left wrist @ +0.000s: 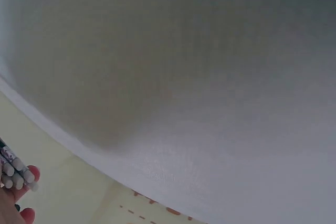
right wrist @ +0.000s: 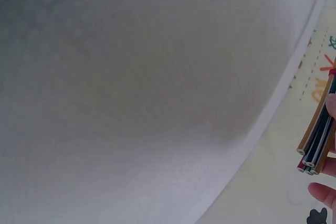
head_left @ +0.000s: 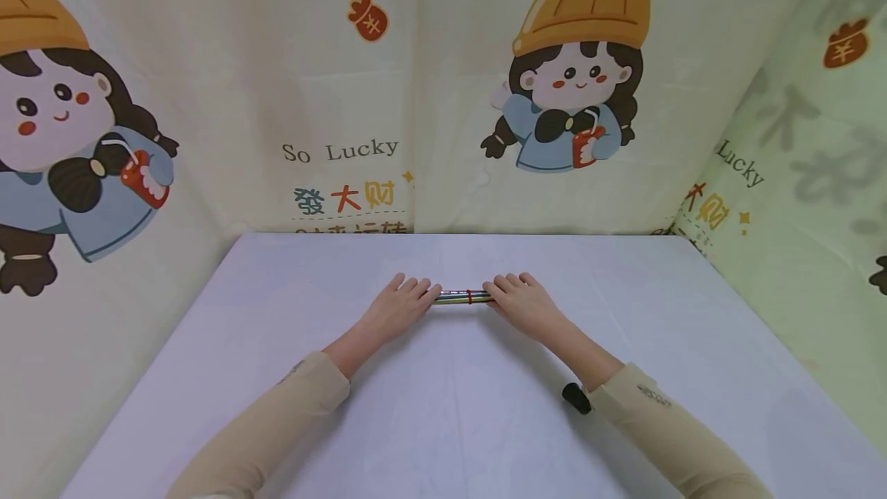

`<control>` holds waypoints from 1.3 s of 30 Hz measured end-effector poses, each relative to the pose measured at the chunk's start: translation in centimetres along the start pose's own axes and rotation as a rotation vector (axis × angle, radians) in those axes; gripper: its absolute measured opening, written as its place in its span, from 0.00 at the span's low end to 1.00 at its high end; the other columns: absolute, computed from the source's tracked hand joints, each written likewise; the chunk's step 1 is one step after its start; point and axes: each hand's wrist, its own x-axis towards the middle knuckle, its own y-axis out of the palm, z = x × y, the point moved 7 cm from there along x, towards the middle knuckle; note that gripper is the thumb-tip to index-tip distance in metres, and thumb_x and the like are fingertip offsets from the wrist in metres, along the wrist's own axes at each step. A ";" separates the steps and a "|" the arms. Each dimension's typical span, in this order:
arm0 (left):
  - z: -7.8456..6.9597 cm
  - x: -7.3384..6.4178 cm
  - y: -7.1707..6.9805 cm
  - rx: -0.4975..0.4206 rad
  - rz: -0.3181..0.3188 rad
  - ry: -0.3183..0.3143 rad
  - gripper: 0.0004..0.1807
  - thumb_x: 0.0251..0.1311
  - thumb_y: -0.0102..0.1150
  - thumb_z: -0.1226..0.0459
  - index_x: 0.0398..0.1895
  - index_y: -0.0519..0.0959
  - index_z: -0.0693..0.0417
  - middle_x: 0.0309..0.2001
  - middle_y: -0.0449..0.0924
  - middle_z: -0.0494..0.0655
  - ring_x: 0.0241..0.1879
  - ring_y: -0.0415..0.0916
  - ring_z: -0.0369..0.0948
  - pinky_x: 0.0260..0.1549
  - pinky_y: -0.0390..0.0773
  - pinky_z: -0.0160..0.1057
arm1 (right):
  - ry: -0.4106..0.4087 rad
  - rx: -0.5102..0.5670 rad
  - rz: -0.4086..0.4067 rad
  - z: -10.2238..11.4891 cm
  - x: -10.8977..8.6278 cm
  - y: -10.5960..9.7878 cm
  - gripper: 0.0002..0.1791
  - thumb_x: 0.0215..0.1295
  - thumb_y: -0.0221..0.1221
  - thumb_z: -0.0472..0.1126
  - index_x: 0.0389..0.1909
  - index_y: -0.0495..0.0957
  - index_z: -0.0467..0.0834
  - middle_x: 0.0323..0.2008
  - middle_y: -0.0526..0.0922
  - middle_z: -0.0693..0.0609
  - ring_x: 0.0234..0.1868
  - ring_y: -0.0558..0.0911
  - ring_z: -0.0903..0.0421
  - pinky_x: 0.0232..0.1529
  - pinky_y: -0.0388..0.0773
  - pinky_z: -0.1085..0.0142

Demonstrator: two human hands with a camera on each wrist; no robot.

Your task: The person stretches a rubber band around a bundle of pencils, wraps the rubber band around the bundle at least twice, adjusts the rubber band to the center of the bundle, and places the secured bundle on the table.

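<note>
A bundle of pencils (head_left: pixel 453 298) is held level above the far half of the table, with a red band (head_left: pixel 470 296) round it. My left hand (head_left: pixel 400 308) grips its left end and my right hand (head_left: pixel 528 308) grips its right end. In the left wrist view, whitish rounded tips of the pencils (left wrist: pixel 17 174) stick out past the fingers. Flat, unsharpened ends of the pencils (right wrist: pixel 315 145) show beside the right fingers in the right wrist view. Part of each hand lies outside its wrist view.
A small black object (head_left: pixel 576 398) is by the right sleeve's cuff; what it is I cannot tell. The white-covered table (head_left: pixel 450 422) reaches back to a printed curtain (head_left: pixel 450 98), and more curtain hangs at both sides.
</note>
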 end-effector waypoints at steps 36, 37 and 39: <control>-1.9 -0.1 2.7 -0.065 0.294 -0.046 0.18 0.69 0.41 0.57 0.60 0.62 0.45 0.50 0.68 0.43 0.48 0.68 0.41 0.53 0.61 0.44 | 0.004 0.099 0.336 1.1 -0.5 3.1 0.12 0.65 0.53 0.45 0.45 0.68 0.44 0.36 0.72 0.50 0.38 0.74 0.53 0.36 0.71 0.60; -1.8 -0.1 2.7 -0.074 0.287 -0.052 0.17 0.69 0.41 0.57 0.59 0.63 0.45 0.50 0.68 0.43 0.48 0.68 0.41 0.53 0.62 0.44 | 0.006 0.099 0.336 1.1 -0.5 3.1 0.12 0.65 0.53 0.45 0.45 0.68 0.43 0.37 0.72 0.50 0.38 0.74 0.53 0.36 0.71 0.60; -1.7 -0.1 2.6 -0.090 0.276 -0.058 0.16 0.68 0.42 0.57 0.58 0.63 0.45 0.49 0.69 0.43 0.47 0.68 0.42 0.52 0.62 0.44 | 0.009 0.095 0.339 1.0 -0.5 3.2 0.13 0.66 0.53 0.45 0.46 0.68 0.43 0.38 0.73 0.50 0.39 0.74 0.52 0.37 0.71 0.60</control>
